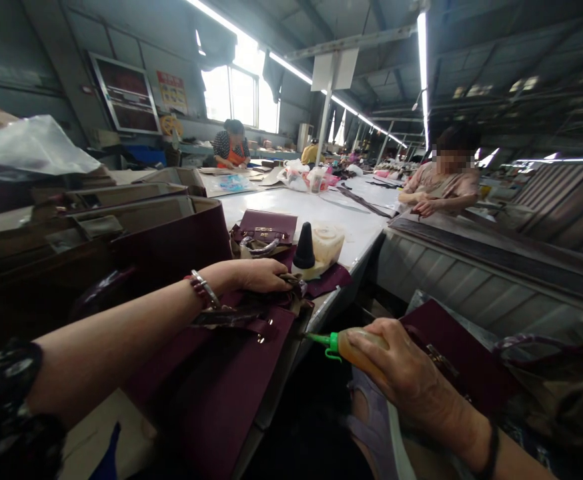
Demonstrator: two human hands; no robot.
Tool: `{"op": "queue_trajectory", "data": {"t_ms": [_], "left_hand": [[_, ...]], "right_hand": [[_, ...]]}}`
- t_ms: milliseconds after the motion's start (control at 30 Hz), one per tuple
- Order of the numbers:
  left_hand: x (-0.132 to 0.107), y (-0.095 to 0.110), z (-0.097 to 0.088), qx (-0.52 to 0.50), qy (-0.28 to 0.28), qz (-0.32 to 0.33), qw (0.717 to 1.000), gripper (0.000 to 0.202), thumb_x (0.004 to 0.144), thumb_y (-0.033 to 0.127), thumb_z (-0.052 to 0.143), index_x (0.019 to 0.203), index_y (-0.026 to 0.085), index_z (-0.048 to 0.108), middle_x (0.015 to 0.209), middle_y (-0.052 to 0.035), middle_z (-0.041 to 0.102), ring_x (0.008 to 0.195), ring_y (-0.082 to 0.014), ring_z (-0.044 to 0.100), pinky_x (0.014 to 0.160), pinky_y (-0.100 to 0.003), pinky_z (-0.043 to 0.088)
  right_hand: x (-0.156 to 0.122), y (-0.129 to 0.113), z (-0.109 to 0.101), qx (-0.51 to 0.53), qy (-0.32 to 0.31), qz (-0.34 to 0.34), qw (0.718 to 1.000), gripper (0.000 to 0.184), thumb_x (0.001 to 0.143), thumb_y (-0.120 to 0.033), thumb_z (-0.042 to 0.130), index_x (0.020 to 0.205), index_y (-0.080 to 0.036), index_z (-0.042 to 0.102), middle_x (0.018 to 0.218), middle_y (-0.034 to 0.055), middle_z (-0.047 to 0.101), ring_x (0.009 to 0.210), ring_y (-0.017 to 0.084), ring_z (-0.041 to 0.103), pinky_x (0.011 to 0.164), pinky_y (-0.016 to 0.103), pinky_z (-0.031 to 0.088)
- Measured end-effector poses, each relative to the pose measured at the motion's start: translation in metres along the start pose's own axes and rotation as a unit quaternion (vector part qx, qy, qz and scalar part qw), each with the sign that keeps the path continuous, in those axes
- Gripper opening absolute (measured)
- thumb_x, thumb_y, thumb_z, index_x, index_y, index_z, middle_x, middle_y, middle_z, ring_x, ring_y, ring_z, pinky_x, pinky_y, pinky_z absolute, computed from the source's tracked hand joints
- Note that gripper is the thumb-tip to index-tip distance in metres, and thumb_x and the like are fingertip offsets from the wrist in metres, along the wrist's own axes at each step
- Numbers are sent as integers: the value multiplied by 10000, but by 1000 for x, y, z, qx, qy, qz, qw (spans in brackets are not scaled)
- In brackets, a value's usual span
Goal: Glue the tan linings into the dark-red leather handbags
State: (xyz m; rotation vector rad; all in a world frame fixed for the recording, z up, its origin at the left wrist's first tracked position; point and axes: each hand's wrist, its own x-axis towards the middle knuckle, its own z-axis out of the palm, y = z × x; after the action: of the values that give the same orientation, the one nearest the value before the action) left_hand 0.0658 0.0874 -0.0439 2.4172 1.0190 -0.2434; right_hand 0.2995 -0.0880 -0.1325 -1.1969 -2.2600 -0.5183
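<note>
My right hand (396,360) is wrapped round a squeeze bottle (359,350) of amber liquid, its green nozzle pointing left at the edge of a maroon handbag (221,380). That bag lies on the near table edge, with gold fittings on its strap. My left hand (261,275) reaches over it, fingers closed on brownish material (294,283) at the bag's opening; exactly what they grip is partly hidden. Just beyond that hand stands a black cone (304,248) beside a stained, yellowish plastic container (327,243). A smaller maroon bag piece (264,227) with a plastic-wrapped handle lies behind.
Several maroon bag bodies (171,233) stand at the left. Another maroon bag (456,353) is at the lower right. The white table (266,203) runs away from me, with plastic bags (306,177) farther along. A co-worker (441,180) sits at the right, another (231,147) at the back.
</note>
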Motion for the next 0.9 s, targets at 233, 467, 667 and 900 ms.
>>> {"op": "queue_trajectory", "data": {"t_ms": [233,467,667,900], "left_hand": [[-1,1,0,8,3,5,1000,306,809,346,452,980,142,602,854,-37,613,678,-144,517,580,-223,393],[-2,4,-2,13,6,-4,1000,344,801,358,451,1005,136,616,884,-42,640,674,-147,540,595,-230,405],[2,0,2,21,10,-5,1000,371,808,359,475,1077,137,603,948,-51,654,721,-155,569,618,-220,408],[1,-1,1,23,11,2,1000,345,812,358,469,1044,148,615,938,-49,663,703,-148,566,620,-216,413]], "right_hand": [[7,2,0,-9,24,33,999,248,917,-178,478,1137,-191,591,903,107,550,828,213,534,687,348,546],[6,9,5,-6,-25,55,998,259,921,-226,481,1154,-172,580,923,119,552,851,235,537,696,373,545],[-2,-4,5,26,-37,61,997,242,928,-201,471,1143,-165,576,887,107,565,809,212,537,681,343,541],[-2,-15,8,23,-31,66,997,213,934,-202,455,1104,-187,583,865,90,559,790,204,536,661,323,524]]}}
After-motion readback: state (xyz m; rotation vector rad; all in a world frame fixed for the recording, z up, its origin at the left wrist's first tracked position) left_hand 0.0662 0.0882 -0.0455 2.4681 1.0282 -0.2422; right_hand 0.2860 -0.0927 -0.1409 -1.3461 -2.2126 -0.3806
